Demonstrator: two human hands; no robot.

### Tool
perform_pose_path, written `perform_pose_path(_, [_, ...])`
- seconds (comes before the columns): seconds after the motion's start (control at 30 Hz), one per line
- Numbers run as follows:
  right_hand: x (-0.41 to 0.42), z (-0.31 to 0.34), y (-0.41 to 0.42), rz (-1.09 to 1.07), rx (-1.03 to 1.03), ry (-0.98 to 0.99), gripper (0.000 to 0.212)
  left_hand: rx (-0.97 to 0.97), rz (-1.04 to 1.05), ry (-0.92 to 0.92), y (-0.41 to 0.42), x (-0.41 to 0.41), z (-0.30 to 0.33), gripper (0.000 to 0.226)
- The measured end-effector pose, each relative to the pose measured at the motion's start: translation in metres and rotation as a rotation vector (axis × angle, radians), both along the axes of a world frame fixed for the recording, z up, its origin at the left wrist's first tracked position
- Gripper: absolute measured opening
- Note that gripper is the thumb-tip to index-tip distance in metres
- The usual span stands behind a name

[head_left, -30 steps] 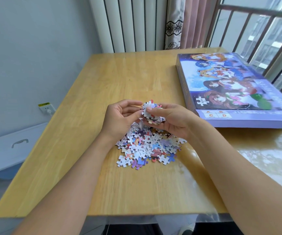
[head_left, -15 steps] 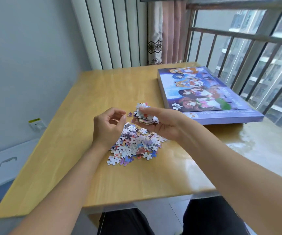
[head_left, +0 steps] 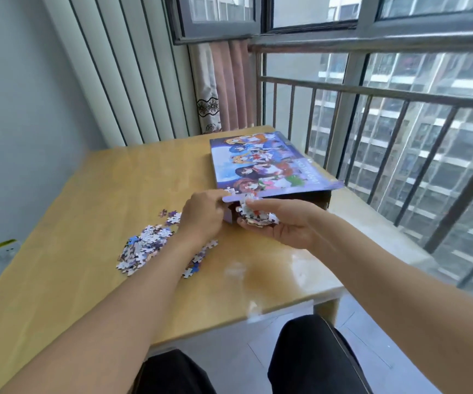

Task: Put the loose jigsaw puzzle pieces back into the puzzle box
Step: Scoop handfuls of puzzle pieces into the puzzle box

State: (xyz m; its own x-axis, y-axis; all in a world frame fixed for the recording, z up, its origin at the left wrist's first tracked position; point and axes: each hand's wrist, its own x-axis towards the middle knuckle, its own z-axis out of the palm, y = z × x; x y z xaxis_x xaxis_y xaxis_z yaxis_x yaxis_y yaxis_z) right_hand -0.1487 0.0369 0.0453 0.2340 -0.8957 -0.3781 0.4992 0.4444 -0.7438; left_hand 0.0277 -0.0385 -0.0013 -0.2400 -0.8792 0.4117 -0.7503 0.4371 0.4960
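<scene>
**Handful of pieces at the mouth of the lifted box lid**

The puzzle box (head_left: 266, 163) lies along the table's (head_left: 93, 194) right edge, reaching toward its far right corner. The left hand (head_left: 202, 216) pinches the near left corner of the lid (head_left: 231, 198) and tips it up, so a dark gap shows along the box's near side. The right hand (head_left: 283, 221) is cupped around a clump of puzzle pieces (head_left: 253, 214), thumb over the top, held just at that gap. The main heap of loose pieces (head_left: 144, 247) stays on the table near its left-middle, partly behind the left forearm, with a few strays beyond it and some more near the wrist.

The pieces look like thin card: very light, stiff enough singly, but loose as a mass, so a handful will likely shed from the edges if the grasp slackens. Scooping from beneath with curled fingers and capping with the thumb seems the safest hold. The lid appears to be light cardboard that flexes; lifting by one corner probably opens only a narrow slot, so the handful may catch on the rim.
</scene>
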Motion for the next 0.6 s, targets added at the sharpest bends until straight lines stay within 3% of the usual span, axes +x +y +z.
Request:
perform_pose_path(0.2, [-0.016, -0.009, -0.006, -0.083, 0.049, 0.067, 0.029, -0.136, 0.105, 0.118, -0.019, -0.002, 0.034, 0.022])
perform_pose_path(0.53, [-0.017, 0.022, -0.045, -0.396, 0.137, -0.140, 0.013, -0.168, 0.055, 0.151, -0.020, 0.000, 0.061, 0.022])
perform_pose_path(0.6, [-0.015, 0.027, -0.052, -0.447, 0.111, -0.150, 0.022, -0.167, 0.050, 0.156, -0.021, -0.001, 0.067, 0.022])
